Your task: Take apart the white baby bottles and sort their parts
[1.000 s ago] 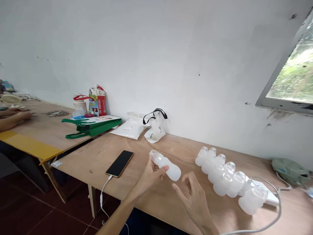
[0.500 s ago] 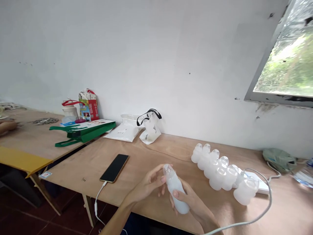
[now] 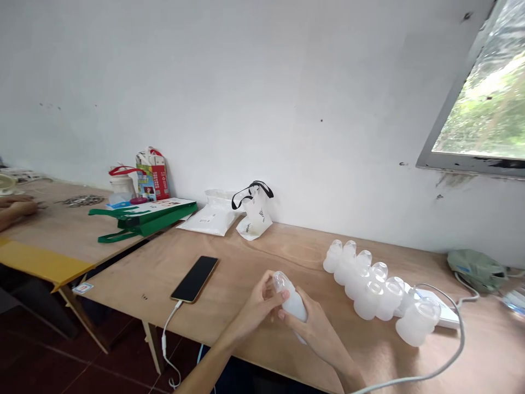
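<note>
A frosted white baby bottle (image 3: pixel 294 305) with a clear domed cap (image 3: pixel 280 281) is held tilted above the front edge of the table. My right hand (image 3: pixel 312 324) wraps round the bottle's body, thumb across the near side. Closed at the cap and neck is my left hand (image 3: pixel 262 302), its thumb pressed to the near side and some fingers hidden behind. To the right stand several similar bottles (image 3: pixel 367 298) in a staggered group, with one more bottle (image 3: pixel 416 323) nearer me.
A phone (image 3: pixel 195 279) on a white cable lies left of my hands. A white device (image 3: pixel 445 313) and grey cable (image 3: pixel 455 355) are at the right. White bags (image 3: pixel 254 219) and a green bag (image 3: pixel 156 216) lie by the wall. Another person's hand (image 3: pixel 18 208) rests at far left.
My right hand has shifted up the bottle and now covers more of its body. My left fingers have closed in round the cap and neck. The view has turned slightly left.
</note>
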A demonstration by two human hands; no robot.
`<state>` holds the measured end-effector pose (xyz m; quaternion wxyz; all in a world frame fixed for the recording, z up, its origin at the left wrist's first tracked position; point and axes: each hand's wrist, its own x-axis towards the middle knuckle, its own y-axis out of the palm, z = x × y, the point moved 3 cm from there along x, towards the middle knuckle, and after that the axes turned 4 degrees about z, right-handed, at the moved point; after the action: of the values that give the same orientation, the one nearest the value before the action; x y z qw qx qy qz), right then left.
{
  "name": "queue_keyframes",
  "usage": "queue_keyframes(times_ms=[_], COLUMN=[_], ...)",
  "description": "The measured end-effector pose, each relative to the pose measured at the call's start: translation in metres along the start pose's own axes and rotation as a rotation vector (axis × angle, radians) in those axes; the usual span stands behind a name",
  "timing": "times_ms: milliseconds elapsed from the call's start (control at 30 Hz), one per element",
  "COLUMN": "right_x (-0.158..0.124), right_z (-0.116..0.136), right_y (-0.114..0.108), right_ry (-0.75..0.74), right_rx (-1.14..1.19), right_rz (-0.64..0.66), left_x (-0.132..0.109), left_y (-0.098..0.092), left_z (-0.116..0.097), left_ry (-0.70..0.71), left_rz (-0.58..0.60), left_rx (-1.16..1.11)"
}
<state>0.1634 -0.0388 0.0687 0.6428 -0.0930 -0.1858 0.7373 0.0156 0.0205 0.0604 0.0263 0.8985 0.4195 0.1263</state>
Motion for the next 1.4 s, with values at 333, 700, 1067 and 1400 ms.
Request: queue_keyframes(times_ms=[333,700,1067,1400], right_x=[-0.007,-0.004,-0.002,-0.007], right_z=[0.005,0.005,0.004,0.006], right_y=[-0.005,0.007,0.019,0.009], right_ry=[-0.008,-0.003,-0.055,0.037], right_rx=[-0.128,-0.056,0.21,-0.478], right_rz=[0.13,-0.02,0.048,-0.175], left_x=[-0.009,-0.013,-0.022,-0.021], left_y=[-0.011,0.01,0.02,-0.015], left_z=[-0.016,-0.019,-0.019,-0.036], left_ry=[-0.026,0.075,0.08,0.243], left_rz=[0.071,-0.016,-0.173,-0.555], left_rx=[0.149,0.16,0.179,0.19])
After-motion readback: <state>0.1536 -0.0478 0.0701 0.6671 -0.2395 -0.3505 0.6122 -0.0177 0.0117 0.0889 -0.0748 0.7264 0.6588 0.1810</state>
